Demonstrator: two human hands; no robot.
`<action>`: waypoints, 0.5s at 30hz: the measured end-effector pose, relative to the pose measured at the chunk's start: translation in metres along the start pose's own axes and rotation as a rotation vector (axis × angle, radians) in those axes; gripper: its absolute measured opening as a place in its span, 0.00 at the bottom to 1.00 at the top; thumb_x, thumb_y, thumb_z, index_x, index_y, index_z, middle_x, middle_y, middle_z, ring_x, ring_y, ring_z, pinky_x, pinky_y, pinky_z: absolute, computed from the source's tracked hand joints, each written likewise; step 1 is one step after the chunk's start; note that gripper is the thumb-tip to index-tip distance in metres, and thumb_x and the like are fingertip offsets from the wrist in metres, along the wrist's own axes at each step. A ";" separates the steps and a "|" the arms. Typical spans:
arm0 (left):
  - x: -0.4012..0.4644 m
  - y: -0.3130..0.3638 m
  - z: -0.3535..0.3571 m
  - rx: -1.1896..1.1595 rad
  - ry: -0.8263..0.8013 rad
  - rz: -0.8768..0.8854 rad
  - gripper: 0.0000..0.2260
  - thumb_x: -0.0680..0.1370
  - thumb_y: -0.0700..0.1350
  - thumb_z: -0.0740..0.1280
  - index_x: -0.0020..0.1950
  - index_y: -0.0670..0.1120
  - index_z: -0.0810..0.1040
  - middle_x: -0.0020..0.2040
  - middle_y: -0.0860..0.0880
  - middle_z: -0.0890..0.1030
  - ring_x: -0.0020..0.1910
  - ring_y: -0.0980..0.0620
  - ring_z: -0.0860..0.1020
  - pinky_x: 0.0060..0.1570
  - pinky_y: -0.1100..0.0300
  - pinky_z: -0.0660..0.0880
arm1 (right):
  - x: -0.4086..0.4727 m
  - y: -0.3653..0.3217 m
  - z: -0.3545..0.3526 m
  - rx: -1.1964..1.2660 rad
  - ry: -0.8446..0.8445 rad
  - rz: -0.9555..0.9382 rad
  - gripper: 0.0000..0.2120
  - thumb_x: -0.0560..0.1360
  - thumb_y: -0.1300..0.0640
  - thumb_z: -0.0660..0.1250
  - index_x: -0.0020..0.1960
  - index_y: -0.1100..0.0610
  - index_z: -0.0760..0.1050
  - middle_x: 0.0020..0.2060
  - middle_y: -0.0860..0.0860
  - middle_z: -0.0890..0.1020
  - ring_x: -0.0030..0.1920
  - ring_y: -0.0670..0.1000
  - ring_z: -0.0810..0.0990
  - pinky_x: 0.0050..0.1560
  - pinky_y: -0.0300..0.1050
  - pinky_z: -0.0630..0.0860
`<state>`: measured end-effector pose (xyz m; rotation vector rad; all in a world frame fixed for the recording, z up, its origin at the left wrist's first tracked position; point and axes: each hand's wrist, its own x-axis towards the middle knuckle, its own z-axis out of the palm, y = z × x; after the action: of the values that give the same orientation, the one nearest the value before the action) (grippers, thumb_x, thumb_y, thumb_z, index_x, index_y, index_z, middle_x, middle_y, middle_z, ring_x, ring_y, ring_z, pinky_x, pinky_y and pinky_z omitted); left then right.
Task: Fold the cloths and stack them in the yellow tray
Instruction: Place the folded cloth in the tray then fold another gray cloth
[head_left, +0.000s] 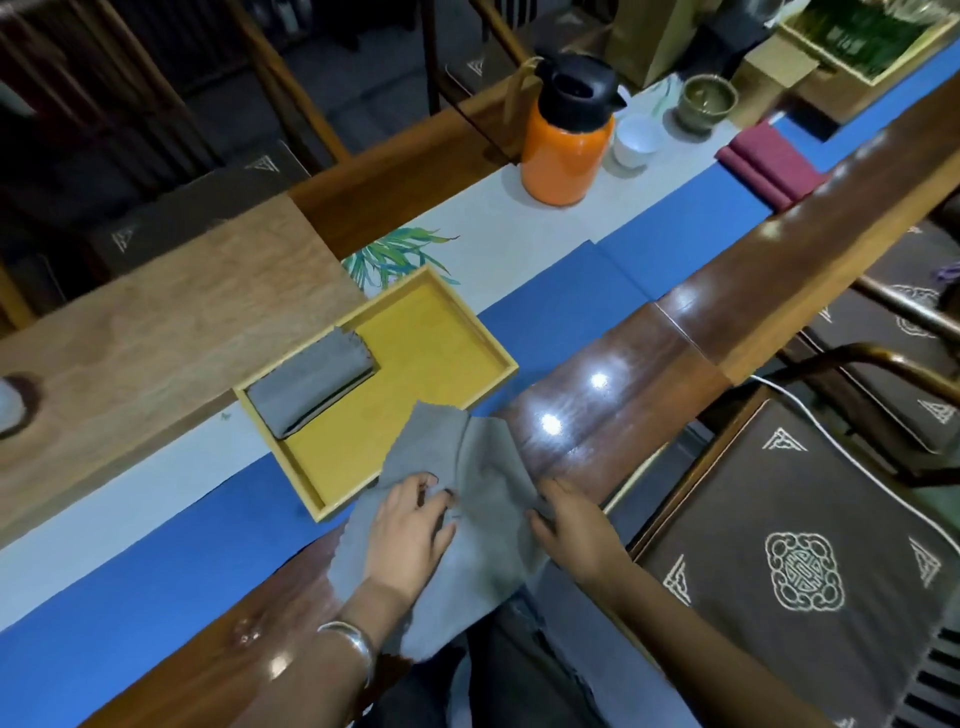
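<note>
Grey cloth (483, 499) being handled at lower centre of the frame, over the polished wooden table edge (613, 415).

The unfolded cloth is being draped across the table edge, its far corner overlapping the near rim of the yellow tray (441, 358) at centre frame. It is being pressed down by the left hand (410, 530), fingers spread flat on the fabric, nothing clenched; a silver bangle (353, 644) is being worn on that wrist. The cloth's right border is being pinched by the right hand (566, 525). One folded grey cloth (311, 384) is lying in the tray's far-left corner. An orange flask (566, 145), a white cup (636, 140) and a folded maroon cloth (769, 161) are being left standing at upper centre and upper right, well apart from the hands.
</note>
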<state>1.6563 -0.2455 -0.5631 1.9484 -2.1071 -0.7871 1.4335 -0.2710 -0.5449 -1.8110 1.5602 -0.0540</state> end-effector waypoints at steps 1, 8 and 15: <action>0.001 0.002 0.001 -0.006 0.017 0.013 0.06 0.73 0.44 0.71 0.49 0.45 0.81 0.54 0.44 0.77 0.50 0.40 0.77 0.50 0.51 0.74 | 0.001 0.001 -0.002 0.015 -0.009 -0.014 0.08 0.77 0.54 0.60 0.48 0.59 0.70 0.45 0.53 0.73 0.47 0.54 0.74 0.46 0.51 0.72; 0.002 -0.001 -0.021 -0.152 -0.041 0.007 0.08 0.78 0.49 0.62 0.53 0.47 0.77 0.51 0.51 0.79 0.53 0.48 0.76 0.53 0.55 0.71 | 0.007 -0.007 -0.019 0.119 -0.089 -0.072 0.11 0.72 0.45 0.57 0.44 0.52 0.67 0.38 0.50 0.76 0.39 0.48 0.75 0.40 0.48 0.73; -0.018 -0.022 -0.076 -0.238 0.003 -0.008 0.08 0.80 0.53 0.58 0.53 0.53 0.73 0.53 0.55 0.79 0.54 0.54 0.76 0.51 0.55 0.74 | 0.021 -0.056 -0.028 0.210 -0.079 -0.183 0.09 0.69 0.45 0.60 0.45 0.48 0.71 0.38 0.44 0.79 0.40 0.40 0.77 0.37 0.36 0.72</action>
<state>1.7126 -0.2481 -0.5050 1.8327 -1.9051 -0.9846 1.4726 -0.3031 -0.5028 -1.7614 1.2802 -0.2215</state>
